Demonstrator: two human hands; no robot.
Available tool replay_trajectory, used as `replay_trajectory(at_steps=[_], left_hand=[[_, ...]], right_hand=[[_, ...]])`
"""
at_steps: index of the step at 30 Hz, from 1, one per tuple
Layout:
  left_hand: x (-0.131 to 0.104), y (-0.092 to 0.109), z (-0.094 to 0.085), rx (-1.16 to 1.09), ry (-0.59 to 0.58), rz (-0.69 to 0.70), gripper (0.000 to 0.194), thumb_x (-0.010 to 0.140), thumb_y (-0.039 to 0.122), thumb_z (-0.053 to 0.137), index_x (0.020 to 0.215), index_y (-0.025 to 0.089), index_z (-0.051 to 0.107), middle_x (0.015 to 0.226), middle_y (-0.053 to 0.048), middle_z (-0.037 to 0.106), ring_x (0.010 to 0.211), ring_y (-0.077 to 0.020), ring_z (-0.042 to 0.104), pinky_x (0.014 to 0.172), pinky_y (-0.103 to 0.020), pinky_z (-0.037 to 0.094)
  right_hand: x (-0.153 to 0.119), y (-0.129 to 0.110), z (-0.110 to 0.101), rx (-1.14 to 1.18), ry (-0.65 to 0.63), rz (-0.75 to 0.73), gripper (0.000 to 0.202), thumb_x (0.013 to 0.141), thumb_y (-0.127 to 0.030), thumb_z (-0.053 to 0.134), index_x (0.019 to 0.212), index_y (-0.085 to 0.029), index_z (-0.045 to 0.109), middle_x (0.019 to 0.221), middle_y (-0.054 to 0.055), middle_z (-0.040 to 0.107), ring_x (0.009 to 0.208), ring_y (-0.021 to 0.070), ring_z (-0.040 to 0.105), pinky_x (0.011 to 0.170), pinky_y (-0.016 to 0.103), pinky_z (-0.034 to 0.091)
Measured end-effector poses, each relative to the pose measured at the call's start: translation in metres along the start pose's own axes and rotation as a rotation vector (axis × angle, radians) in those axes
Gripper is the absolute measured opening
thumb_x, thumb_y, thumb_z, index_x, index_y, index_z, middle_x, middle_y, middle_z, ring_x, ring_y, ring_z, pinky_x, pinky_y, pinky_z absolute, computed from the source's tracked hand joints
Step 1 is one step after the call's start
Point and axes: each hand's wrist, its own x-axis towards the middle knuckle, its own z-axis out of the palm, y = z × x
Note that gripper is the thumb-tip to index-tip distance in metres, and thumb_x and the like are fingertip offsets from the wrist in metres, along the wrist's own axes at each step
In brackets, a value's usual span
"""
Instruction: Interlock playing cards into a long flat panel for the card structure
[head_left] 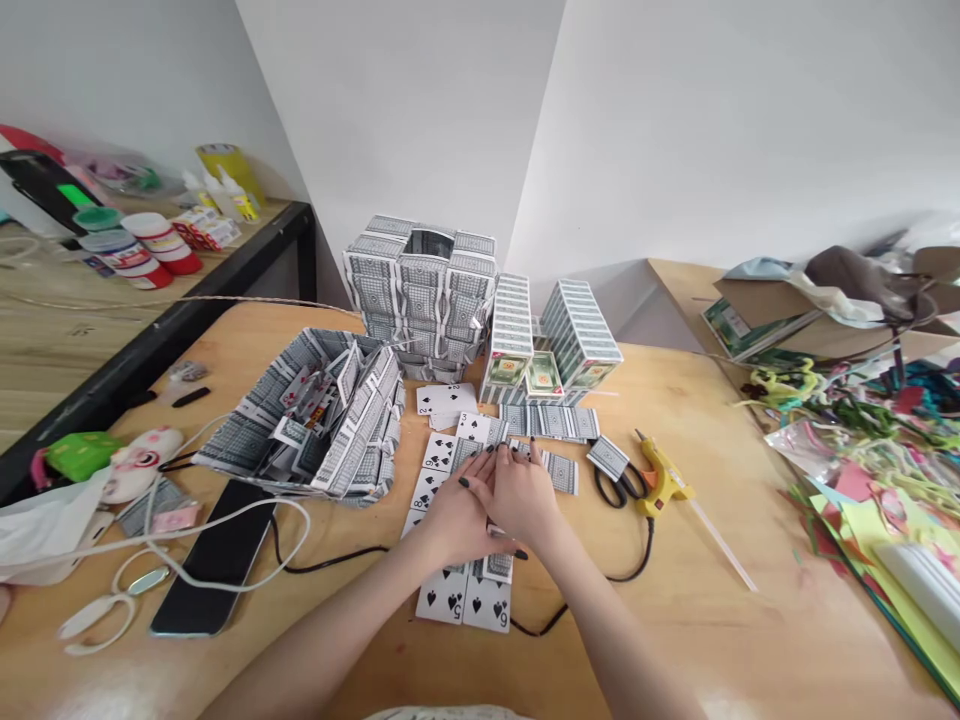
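Note:
My left hand (457, 518) and my right hand (527, 497) lie close together, partly overlapping, with fingers stretched flat and pressing on playing cards on the table. Around them, spade cards lie face up: the six (439, 452) at the upper left, the three (474, 427) just beyond my fingertips, and a five (440, 598) and another six (489, 600) nearer me. Face-down cards (561, 472) with grey patterned backs stick out right of my right fingers. Whatever lies directly under my palms is hidden.
A basket made of folded cards (300, 340) holds loose cards at left. Behind stand a card-built block (375, 285) and stacked card boxes (574, 330). Right are scissors (613, 492) and a yellow glue gun (664, 480) with a cord. A phone (217, 560) lies left among white cables.

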Motion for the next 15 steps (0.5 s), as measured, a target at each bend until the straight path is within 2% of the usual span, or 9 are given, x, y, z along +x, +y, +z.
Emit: replay_trajectory(at_steps=[4,6,8,11,15], left_hand=[[-0.006,-0.007,0.0,0.0,0.002,0.015,0.091,0.066,0.057,0.058,0.137,0.01,0.026,0.139,-0.017,0.034,0.129,-0.03,0.028,0.107,-0.045,0.023],[-0.007,-0.009,0.004,0.001,0.012,0.01,0.092,0.063,0.059,0.06,0.134,0.009,0.03,0.138,-0.019,0.035,0.129,-0.0316,0.029,0.106,-0.046,0.024],[-0.007,-0.009,0.007,0.0,0.023,0.013,0.088,0.064,0.059,0.06,0.132,0.009,0.033,0.137,-0.019,0.036,0.128,-0.0324,0.03,0.104,-0.047,0.026],[-0.006,-0.007,0.006,-0.006,0.039,0.022,0.08,0.068,0.057,0.058,0.13,0.011,0.036,0.135,-0.017,0.039,0.128,-0.0329,0.031,0.102,-0.049,0.029],[-0.004,-0.004,0.004,-0.018,0.043,0.024,0.075,0.068,0.055,0.058,0.129,0.015,0.037,0.135,-0.015,0.039,0.127,-0.0324,0.032,0.102,-0.05,0.028]], right_hand=[[0.006,-0.001,0.005,0.051,0.046,0.014,0.049,0.09,-0.035,0.03,0.12,-0.001,0.048,0.1,0.02,0.063,0.1,0.0257,0.056,0.104,0.04,0.019],[0.014,0.002,0.005,0.123,0.099,0.017,0.043,0.091,-0.026,0.029,0.125,-0.004,0.042,0.108,0.017,0.061,0.106,0.0217,0.053,0.101,0.033,0.025],[0.022,0.005,0.005,0.182,0.144,-0.001,0.044,0.089,-0.022,0.031,0.131,-0.006,0.036,0.123,0.016,0.053,0.118,0.0204,0.042,0.099,0.03,0.028],[0.036,0.009,0.007,0.226,0.102,-0.078,0.05,0.086,-0.021,0.038,0.133,-0.007,0.032,0.132,0.015,0.044,0.127,0.0211,0.03,0.099,0.03,0.03],[0.051,0.01,0.008,0.249,0.078,-0.073,0.056,0.082,-0.019,0.043,0.135,-0.009,0.028,0.127,0.015,0.046,0.121,0.0213,0.036,0.095,0.031,0.033]])
